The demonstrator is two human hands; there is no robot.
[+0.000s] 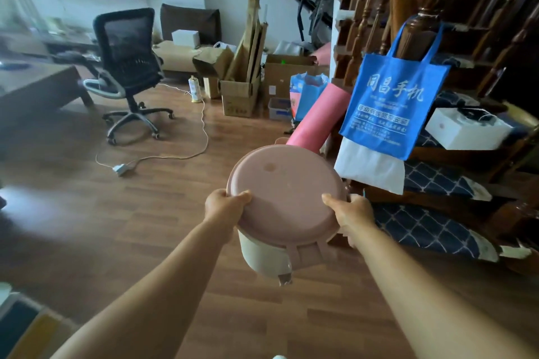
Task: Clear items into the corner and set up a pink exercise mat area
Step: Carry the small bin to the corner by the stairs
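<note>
I hold a round bin with a pink lid [287, 192] and a cream body above the wooden floor. My left hand [223, 207] grips the lid's left rim, thumb on top. My right hand [354, 213] grips the right rim the same way. Just beyond the bin a rolled pink exercise mat [318, 119] leans tilted against the foot of the wooden staircase. The bin's lower body is partly hidden behind the lid.
A blue tote bag [392, 105] hangs from the stair post over a white bag. Cardboard boxes [240, 96] and flat cardboard crowd the far corner. A black office chair [131, 67] stands left, with a white cable and power strip [119, 169] on the floor.
</note>
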